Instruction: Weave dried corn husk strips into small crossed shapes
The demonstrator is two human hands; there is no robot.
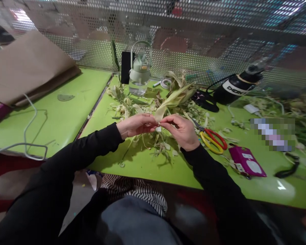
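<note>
My left hand (139,124) and my right hand (181,132) meet fingertip to fingertip above the green table. Both are closed in a pinch on a small pale piece of corn husk, its ends mostly covered by the fingers. Just behind the fingertips lies a bundle of dried, pale-yellow corn husk (177,97), with its broad end toward me. Husk scraps and shreds (163,146) are strewn beneath and around both hands. To the right of my right hand rest scissors (214,139) with red and yellow handles.
A clear bottle with a pale green lid (139,73) and a dark phone (126,66) stand behind. Rightward are a black bottle (234,89), a purple packet (247,161) and a black strap (288,168). A brown paper bag (33,64) lies left. Perforated metal mesh (91,44) borders the table's back.
</note>
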